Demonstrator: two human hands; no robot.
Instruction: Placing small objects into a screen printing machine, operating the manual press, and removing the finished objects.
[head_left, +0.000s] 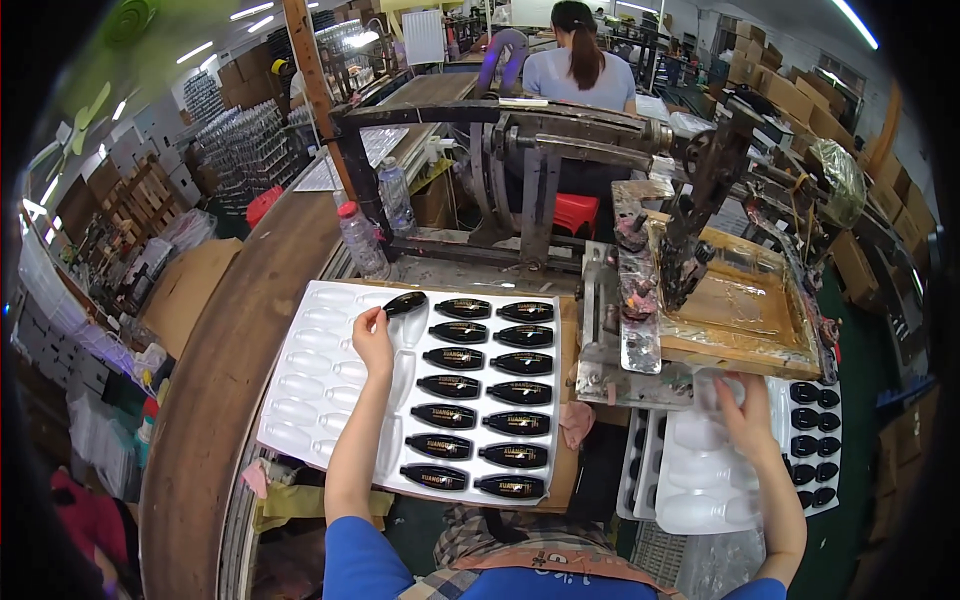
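My left hand pinches a glossy black oval piece with narrow ends, at the top of a white moulded tray. Two columns of similar black pieces with gold print lie in the tray's right part, while hollows to their left hold nothing. My right hand reaches over a second white moulded tray, just below the wooden-framed printing screen. Its thumb and forefinger are apart, and I see nothing held between them. The other fingertips are partly hidden and slightly blurred.
A metal press with a long arm stands beyond the tray. Plastic bottles, one red-capped, stand by its post. More black pieces sit at the right. A long brown bench curves along the left. Another person sits ahead.
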